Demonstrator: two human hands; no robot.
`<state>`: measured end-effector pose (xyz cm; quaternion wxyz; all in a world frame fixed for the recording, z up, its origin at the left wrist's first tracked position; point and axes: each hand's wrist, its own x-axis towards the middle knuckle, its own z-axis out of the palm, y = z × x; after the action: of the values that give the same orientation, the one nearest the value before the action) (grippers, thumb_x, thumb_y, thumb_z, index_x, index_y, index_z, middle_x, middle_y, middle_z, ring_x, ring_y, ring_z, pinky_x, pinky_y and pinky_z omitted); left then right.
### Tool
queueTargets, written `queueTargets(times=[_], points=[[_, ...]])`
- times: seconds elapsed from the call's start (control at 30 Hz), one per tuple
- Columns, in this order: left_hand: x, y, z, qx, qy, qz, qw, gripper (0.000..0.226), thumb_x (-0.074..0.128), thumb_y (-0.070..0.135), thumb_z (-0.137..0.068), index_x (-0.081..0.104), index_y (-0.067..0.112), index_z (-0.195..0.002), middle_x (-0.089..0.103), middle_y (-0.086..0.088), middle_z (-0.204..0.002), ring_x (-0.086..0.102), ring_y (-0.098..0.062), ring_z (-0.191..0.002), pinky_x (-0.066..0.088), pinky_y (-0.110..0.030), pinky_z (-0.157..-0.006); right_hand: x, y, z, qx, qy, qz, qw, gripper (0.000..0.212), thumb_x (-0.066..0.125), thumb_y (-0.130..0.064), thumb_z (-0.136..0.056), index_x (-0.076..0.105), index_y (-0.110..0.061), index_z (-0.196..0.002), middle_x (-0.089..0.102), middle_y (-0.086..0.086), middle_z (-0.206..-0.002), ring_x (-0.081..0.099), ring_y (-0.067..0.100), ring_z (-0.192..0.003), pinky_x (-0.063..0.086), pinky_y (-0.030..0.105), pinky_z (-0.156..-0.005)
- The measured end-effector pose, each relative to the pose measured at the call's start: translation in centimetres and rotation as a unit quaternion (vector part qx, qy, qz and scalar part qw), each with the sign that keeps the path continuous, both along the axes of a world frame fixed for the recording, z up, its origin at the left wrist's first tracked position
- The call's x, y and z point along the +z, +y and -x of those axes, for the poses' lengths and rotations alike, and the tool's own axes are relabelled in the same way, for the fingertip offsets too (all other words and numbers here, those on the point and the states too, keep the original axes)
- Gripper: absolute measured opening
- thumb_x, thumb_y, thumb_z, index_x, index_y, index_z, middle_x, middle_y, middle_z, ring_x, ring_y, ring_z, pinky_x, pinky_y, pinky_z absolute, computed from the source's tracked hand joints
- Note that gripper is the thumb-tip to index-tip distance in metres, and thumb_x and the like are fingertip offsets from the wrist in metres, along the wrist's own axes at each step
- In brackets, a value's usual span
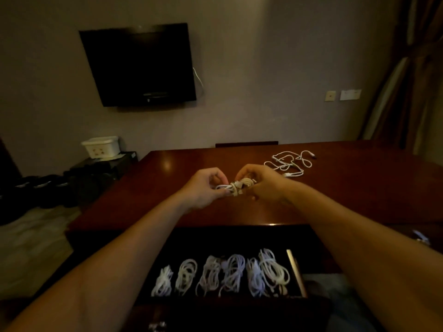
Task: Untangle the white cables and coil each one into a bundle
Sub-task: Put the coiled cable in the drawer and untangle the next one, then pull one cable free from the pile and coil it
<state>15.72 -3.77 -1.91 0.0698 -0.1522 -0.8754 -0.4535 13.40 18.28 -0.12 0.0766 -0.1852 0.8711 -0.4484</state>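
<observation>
Two hands meet above the middle of the tabletop (167, 168), a small white cable bundle (237, 185) held between them; left hand (203, 188) pinches its left end, fingers curled; right hand (261, 185) curls round the right end; so each grip is closed on the bundle, neither spread; bundle's long axis runs left to right, hand to hand, a few turns crossing its waist; judged: wrap nearly tied off. Loose tangled cable (288, 162) lies on the tabletop beyond and to the right, well apart from the bundle, nearer the right hand; likely next pickup. Six coiled bundles (223, 274) lie in a row in the open drawer (296, 267) near the body.
</observation>
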Motion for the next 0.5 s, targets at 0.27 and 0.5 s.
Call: queueTargets(times=[0.27,0.5], points=[[0.4,-2.6,-5.3,0.011,0.008,0.041,0.999,0.026,0.088,0.002,-0.080,0.071,0.019,-0.088,0.069,0.000,-0.081,0.063,-0.013,-0.073,0.052,-0.034,-0.076,-0.2,-2.6,-5.1,0.047,0.026,-0.016,0.998,0.030,0.073,0.008,-0.089,0.066,-0.007,-0.114,0.073,0.012,-0.089,0.072,0.014,-0.066,0.061,0.030,-0.067],[0.1,-6.2,-9.2,0.018,-0.042,0.071,0.996,0.022,0.090,0.009,-0.079,0.077,0.016,-0.095,0.078,-0.013,-0.100,0.074,-0.032,-0.094,0.058,-0.052,-0.096,-0.9,-6.0,-8.1,0.102,0.039,-0.065,0.992,0.017,0.083,-0.005,-0.086,0.076,-0.010,-0.100,0.075,0.004,-0.085,0.068,0.012,-0.076,0.056,0.026,-0.071]])
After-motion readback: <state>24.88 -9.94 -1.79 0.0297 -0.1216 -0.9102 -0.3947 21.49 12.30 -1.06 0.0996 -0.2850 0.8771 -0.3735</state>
